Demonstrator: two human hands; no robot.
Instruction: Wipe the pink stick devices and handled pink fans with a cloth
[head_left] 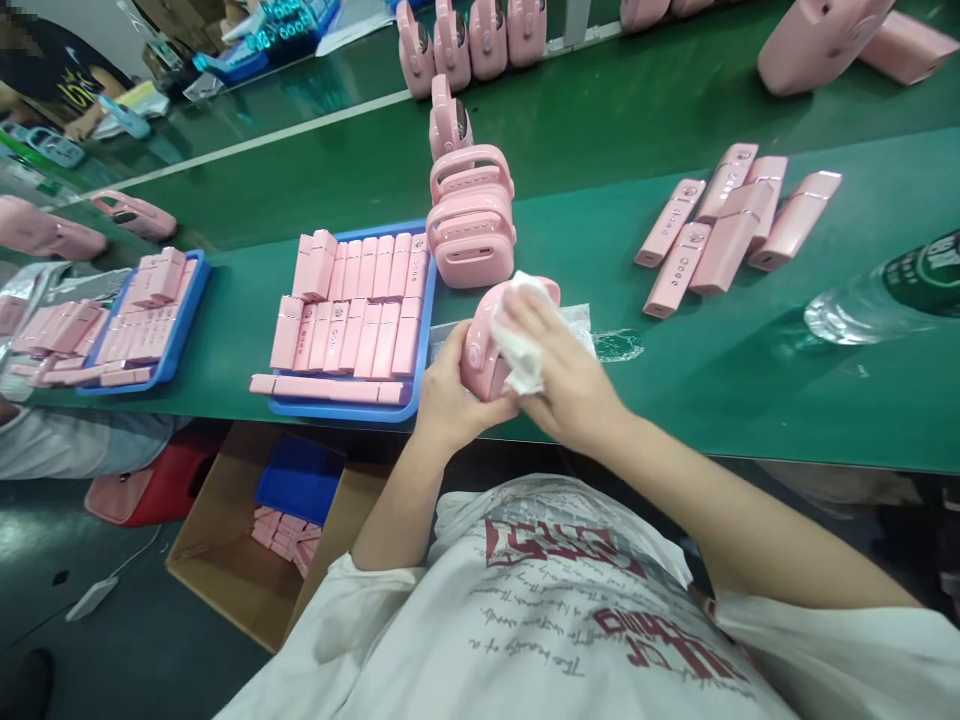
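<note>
My left hand (450, 405) is wrapped round a pink plastic device (480, 355) with rounded edges, held just above the front of the green table. A crumpled white cloth (517, 350) lies over the device's top and side. Pressing that cloth against it is my right hand (559, 370), its fingers closed on the cloth. Part of the device is hidden under the cloth and fingers. Beneath my hands there is a clear plastic bag (581, 325). Just beyond, similar pink devices with handles (472, 240) stand close together.
Left of my hands, a blue tray (352, 408) holds rows of pink bars; another blue tray (176, 345) is farther left. Several loose pink bars (731, 225) and a clear bottle (862, 305) are on the right. A cardboard box (217, 560) stands below. Another person (67, 70) is across.
</note>
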